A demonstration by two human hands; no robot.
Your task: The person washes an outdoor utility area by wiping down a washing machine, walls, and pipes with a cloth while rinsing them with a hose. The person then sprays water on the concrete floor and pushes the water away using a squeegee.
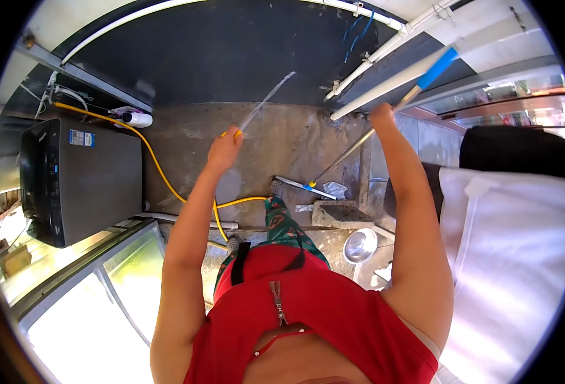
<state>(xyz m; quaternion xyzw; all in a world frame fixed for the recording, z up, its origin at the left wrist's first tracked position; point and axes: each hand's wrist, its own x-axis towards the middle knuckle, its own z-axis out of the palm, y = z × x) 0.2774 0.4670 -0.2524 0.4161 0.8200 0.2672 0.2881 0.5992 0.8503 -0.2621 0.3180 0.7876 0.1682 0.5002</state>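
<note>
My left hand is closed on the end of a yellow hose, and a jet of water shoots from it up and to the right, toward the dark wall. The hose loops down behind my left forearm and past my legs. In my right hand I grip the pole of a floor squeegee, just below its blue handle end. The squeegee's blade rests on the wet concrete floor near my foot.
A grey washing machine stands at the left. A stone block and a metal bowl are right of my legs. White pipes run along the wall. White cloth covers something at the right.
</note>
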